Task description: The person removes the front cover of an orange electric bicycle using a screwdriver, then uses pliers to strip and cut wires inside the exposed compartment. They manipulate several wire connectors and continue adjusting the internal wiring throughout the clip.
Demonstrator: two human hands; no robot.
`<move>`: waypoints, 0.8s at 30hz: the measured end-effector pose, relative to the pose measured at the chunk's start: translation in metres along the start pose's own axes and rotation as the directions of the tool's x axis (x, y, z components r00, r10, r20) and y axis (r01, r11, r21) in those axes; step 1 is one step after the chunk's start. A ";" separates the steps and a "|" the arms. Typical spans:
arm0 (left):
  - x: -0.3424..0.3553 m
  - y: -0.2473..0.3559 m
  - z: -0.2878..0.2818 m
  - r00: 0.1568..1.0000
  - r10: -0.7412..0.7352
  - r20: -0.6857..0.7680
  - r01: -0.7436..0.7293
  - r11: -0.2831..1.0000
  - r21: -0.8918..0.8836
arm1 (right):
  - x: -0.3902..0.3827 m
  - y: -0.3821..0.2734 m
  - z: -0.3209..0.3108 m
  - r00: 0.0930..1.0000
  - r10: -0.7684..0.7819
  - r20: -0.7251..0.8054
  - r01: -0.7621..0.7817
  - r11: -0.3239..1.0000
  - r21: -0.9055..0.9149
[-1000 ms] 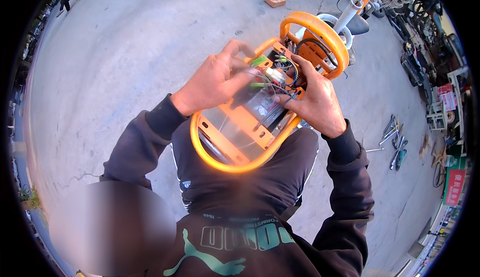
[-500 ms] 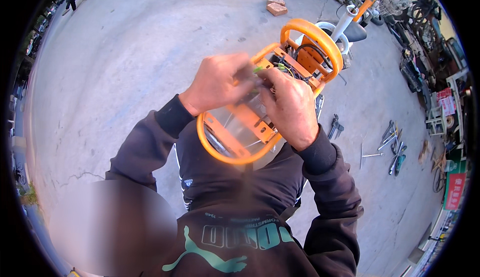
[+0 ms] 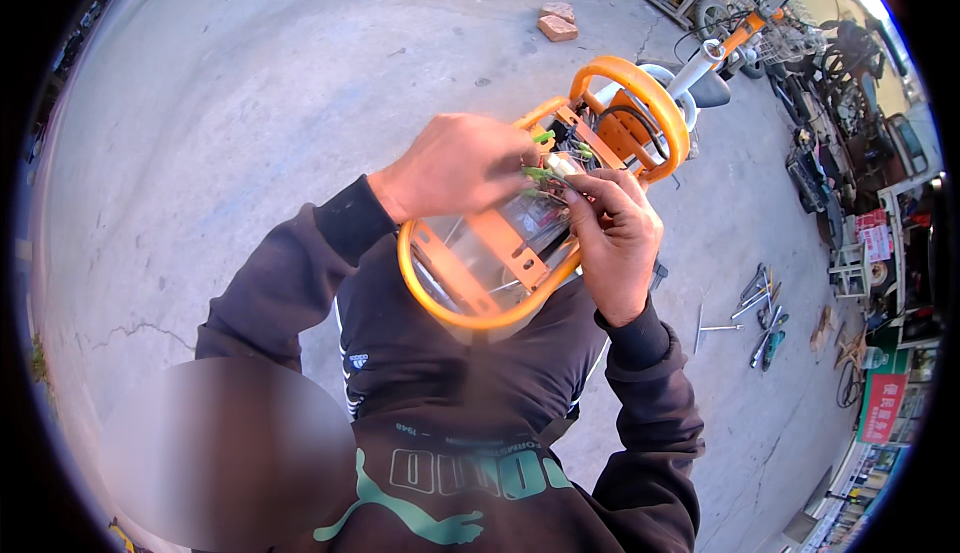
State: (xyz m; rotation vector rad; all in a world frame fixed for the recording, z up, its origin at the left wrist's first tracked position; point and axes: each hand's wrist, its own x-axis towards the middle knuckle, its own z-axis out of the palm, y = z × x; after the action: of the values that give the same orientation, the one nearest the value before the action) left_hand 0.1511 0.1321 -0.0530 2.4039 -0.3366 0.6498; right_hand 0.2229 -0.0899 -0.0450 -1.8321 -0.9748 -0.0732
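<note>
An orange tubular frame (image 3: 470,308) with orange cross plates juts out in front of me over the concrete. A tangle of wires with green connectors (image 3: 545,175) sits in its open middle. My left hand (image 3: 455,165) reaches in from the left, fingertips pinched on the green connectors. My right hand (image 3: 615,238) comes from the right, fingers curled around the wire bundle beside the left fingertips. Both hands meet over the same spot. Farther along, the frame ends in an orange loop (image 3: 640,103).
Hand tools (image 3: 755,313) lie scattered on the concrete at right. Two bricks (image 3: 556,21) lie far ahead. A grey post with an orange collar (image 3: 720,48) rises beyond the loop. Parked cycles, shelves and clutter (image 3: 850,153) line the right edge.
My right hand has shifted from the frame's far right side to its middle, joining the left hand on the wires. The view has tilted slightly, with the frame lower in the picture.
</note>
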 end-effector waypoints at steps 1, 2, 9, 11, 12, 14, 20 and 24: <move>0.000 -0.002 0.001 0.999 0.040 -0.016 -0.040 0.999 0.007 | 0.000 -0.004 0.001 0.999 -0.037 0.000 0.037 0.998 -0.051; 0.000 -0.003 0.002 0.999 0.042 -0.025 -0.042 0.999 0.001 | 0.001 -0.007 0.002 0.998 -0.058 -0.005 0.057 0.993 -0.102; -0.003 -0.004 -0.002 0.996 0.065 -0.069 -0.063 0.998 0.030 | 0.010 -0.033 0.015 0.994 -0.099 0.038 0.104 0.975 -0.196; 0.000 -0.003 0.000 0.988 0.114 -0.100 -0.111 0.993 0.033 | 0.011 -0.033 0.013 0.996 -0.075 0.050 0.082 0.984 -0.156; 0.000 -0.002 0.001 0.984 0.134 -0.119 -0.131 0.991 0.034 | 0.010 -0.032 0.013 0.996 -0.080 0.041 0.085 0.987 -0.135; 0.001 -0.002 0.000 0.984 0.123 -0.130 -0.123 0.992 0.007 | 0.007 -0.046 0.011 0.997 -0.002 0.073 0.008 0.997 -0.077; 0.001 -0.001 -0.002 0.996 0.048 -0.070 -0.052 0.997 -0.063 | 0.007 -0.047 0.015 0.995 -0.097 -0.008 0.092 0.965 -0.247; 0.000 -0.002 0.000 1.000 0.006 -0.019 -0.008 0.991 -0.130 | 0.017 -0.030 0.007 0.973 -0.205 0.109 0.229 0.919 -0.322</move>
State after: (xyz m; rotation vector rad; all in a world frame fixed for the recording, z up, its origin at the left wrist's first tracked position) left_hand 0.1518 0.1339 -0.0543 2.2724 -0.3685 0.6335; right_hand 0.2122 -0.0694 -0.0186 -2.0349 -1.2781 -0.3276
